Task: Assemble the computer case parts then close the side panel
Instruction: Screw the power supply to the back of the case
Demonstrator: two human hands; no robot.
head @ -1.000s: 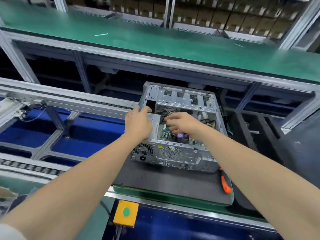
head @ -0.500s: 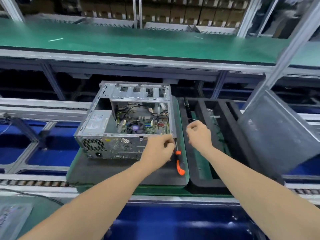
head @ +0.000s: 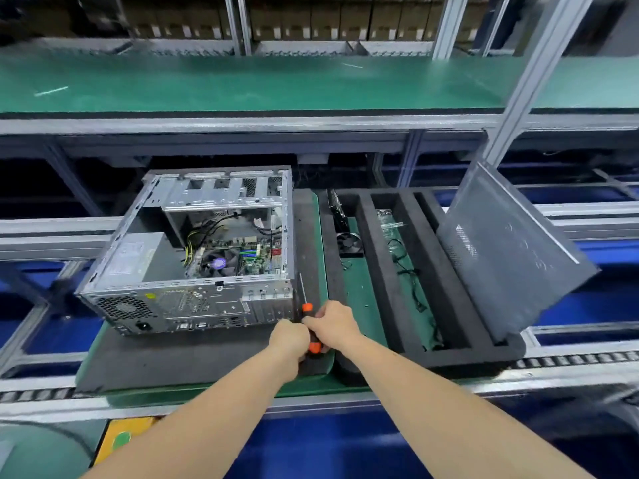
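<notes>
Two hands: both meet on one screwdriver (head: 307, 308) just off the near right corner of the computer case (head: 186, 299).
Grip of left hand (head: 288, 337): fingers curled round the lower part of the handle, grasping it.
Grip of right hand (head: 334, 324): fingers curled over the same handle from the other side, also grasping it.
Look of the screwdriver: orange-and-black handle, with a thin metal shaft running away from the person along the case's right wall. I cannot tell whether it is lifted or touching the surface.
Position of the computer case: lying on its side with the open side up. Its rear face, with ports and fan grilles, is towards the person.
Under the case: a black mat (head: 173, 354).
Inside the case: a grey power supply (head: 135, 257) at the left, and a motherboard (head: 254, 255) with a round cooler (head: 219, 263) at the right.
Right of the case: a black foam tray (head: 383, 271) with long slots, just beside it.
In the tray: a small fan (head: 350, 243) in the slot nearest the case, and loose wires (head: 409, 271) in the next slot.
Where the side panel (head: 508, 250) is: off the case and well to its right, leaning tilted at the tray's far end.
</notes>
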